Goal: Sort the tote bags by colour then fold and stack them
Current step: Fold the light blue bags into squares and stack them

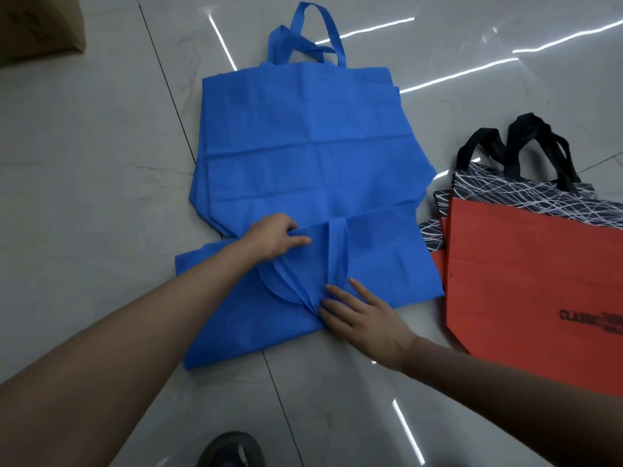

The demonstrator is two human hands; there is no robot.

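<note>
Brown cardboard box [37,25] seen far left. Blue non-woven tote bag [387,257] laid centre on pale tiled floor [101,163]: folded edge pinched by left hand [273,235], gathered fabric pressed by straight-fingered right hand [364,318]. Red fabric totes [526,271] stacked right.

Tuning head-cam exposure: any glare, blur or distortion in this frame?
Head view: bright streaks glare off the glossy floor; the matte blue tote bag under the left hand and right hand shows none; wide-angle distortion slightly bows the floor seams and stretches the forearms; black handles of the red tote bags look slightly soft.
</note>
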